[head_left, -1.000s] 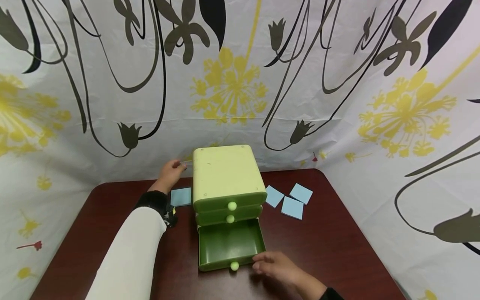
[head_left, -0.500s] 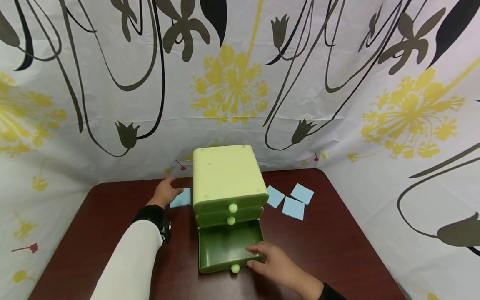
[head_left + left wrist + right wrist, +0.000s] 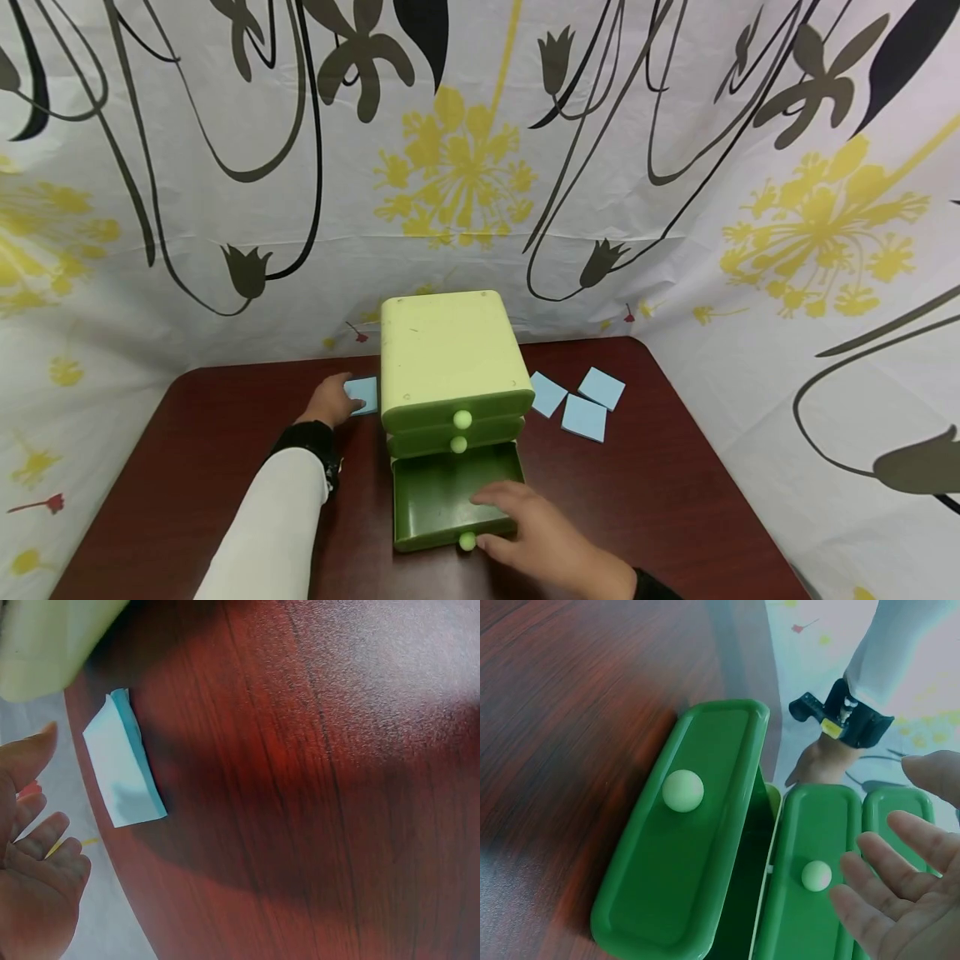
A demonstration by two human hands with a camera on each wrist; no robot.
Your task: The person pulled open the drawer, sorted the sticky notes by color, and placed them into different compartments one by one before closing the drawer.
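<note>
A small cabinet (image 3: 453, 350) with a pale yellow-green top and green drawers stands mid-table. Its bottom drawer (image 3: 427, 500) is pulled out, a round knob (image 3: 682, 791) on its front. My right hand (image 3: 543, 533) hovers at the drawer's front right corner, fingers spread and holding nothing; its thumb is near the knob. Left of the cabinet lies a light blue pad of sticky notes (image 3: 120, 765). My left hand (image 3: 330, 400) is beside this pad, thumb and fingers apart; the left wrist view shows a gap between them and the pad.
Several more light blue pads (image 3: 583, 417) lie right of the cabinet on the dark red-brown table (image 3: 660, 500). A patterned white cloth (image 3: 465, 267) hangs behind the table and along its sides.
My left hand has come down from behind the left pad to beside it. My right hand has moved left, from the drawer's right corner to over its front part near the knob.
</note>
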